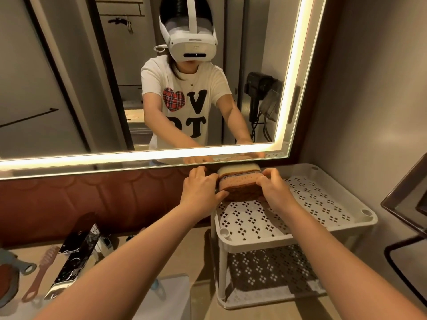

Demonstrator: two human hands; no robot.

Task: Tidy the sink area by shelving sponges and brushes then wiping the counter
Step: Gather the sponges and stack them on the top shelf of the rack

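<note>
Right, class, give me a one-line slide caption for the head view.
Both hands, left hand and right hand, set a stack of sponges on the white rack's top shelf.

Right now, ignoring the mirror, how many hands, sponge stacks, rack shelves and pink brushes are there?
Hands: 2, left hand, right hand
Sponge stack: 1
Rack shelves: 2, top shelf, lower shelf
Pink brush: 1
Total: 6
</note>
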